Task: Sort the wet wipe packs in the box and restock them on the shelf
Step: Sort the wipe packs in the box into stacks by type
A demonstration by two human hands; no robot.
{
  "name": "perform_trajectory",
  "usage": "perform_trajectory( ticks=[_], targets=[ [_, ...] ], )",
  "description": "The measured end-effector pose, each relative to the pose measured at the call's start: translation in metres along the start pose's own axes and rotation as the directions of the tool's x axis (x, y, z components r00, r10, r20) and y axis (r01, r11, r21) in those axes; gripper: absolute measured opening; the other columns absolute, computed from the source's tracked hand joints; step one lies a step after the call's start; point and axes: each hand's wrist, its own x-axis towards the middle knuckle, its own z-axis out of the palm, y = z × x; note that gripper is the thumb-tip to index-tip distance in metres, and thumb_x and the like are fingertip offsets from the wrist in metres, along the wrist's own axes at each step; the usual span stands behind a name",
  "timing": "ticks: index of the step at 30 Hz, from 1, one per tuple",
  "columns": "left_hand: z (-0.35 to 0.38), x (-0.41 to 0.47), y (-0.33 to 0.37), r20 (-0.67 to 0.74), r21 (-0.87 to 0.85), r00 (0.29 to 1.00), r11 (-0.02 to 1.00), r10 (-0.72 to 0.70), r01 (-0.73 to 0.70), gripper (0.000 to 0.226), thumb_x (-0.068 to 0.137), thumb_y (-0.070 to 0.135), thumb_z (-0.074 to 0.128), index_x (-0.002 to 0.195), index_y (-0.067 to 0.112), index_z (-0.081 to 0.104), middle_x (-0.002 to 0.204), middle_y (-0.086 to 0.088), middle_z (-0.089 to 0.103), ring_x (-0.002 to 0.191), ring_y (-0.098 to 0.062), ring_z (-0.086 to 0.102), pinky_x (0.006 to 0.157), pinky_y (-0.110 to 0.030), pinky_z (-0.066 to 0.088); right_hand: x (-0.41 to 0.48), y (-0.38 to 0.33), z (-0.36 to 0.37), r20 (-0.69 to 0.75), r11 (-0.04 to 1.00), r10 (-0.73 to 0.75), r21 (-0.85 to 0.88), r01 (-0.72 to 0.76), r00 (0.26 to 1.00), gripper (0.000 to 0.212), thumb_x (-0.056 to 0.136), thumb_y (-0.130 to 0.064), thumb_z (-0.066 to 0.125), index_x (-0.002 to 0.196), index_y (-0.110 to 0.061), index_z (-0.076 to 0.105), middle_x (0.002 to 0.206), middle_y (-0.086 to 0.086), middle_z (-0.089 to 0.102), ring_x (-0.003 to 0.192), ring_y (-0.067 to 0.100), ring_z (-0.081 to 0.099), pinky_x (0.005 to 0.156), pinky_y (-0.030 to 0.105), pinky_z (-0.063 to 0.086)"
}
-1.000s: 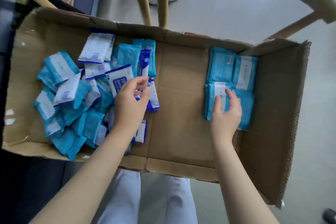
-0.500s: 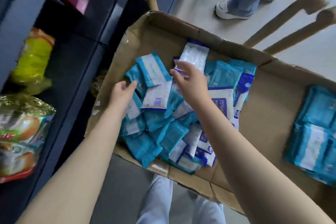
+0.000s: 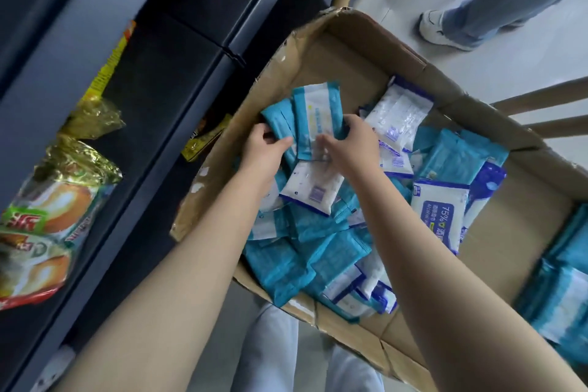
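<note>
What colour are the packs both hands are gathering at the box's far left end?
Teal packs, one showing a white label panel; clearest in the head view.

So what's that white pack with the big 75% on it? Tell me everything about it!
The 75% pack is a soft, plastic-looking pouch, white with dark blue edges and a blue label panel printed with "75%" and other writing. It looks sealed and lies flat and slightly tilted in the cardboard box, at the right edge of the jumbled pile, resting on teal packs. Neither hand touches it.
</note>
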Motion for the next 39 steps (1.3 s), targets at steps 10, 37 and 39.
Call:
perform_trajectory(
  ticks=[10,37,39],
  targets=[
    [-0.026,-0.09,-0.041,0.186,0.237,0.982,0.969,0.025,-0.07,0.016,0.096,0.025,0.06,0.09,0.04,0.062,0.092,0.015,0.072,0.09,-0.016,0.069,0.072,-0.038,0.059,-0.099,0.06,-0.057,0.032,0.982,0.03,0.183,-0.035,0.999,0.012,0.085,-0.013,0.062,0.095,-0.02,0.063,0.083,-0.007,0.065,0.076,0.015,0.061,0.061,0.028,0.045],
    [0.332,-0.285,-0.128,0.546,0.392,0.829,0.838,0.121,-0.38,0.016,0.098,0.019,0.058,0.109,0.031,0.056,0.107,0.014,0.068,0.094,0.007,0.066,0.066,-0.011,0.052,-0.252,0.421,-0.246,-0.32,0.554,0.602,0.827,-0.095,0.732,0.018,0.1,-0.015,0.054,0.116,-0.015,0.063,0.108,-0.002,0.071,0.102,0.016,0.068,0.09,0.029,0.055],
    [0.356,-0.285,-0.144,0.537,0.427,0.839,0.83,0.087,-0.359,0.016,0.099,0.015,0.056,0.109,0.027,0.056,0.102,0.015,0.067,0.087,0.009,0.066,0.06,-0.007,0.049,-0.247,0.438,-0.247,-0.306,0.542,0.624,0.832,-0.116,0.719,0.021,0.1,-0.012,0.053,0.119,-0.01,0.062,0.11,0.001,0.07,0.099,0.015,0.068,0.083,0.024,0.054]
  ],
)
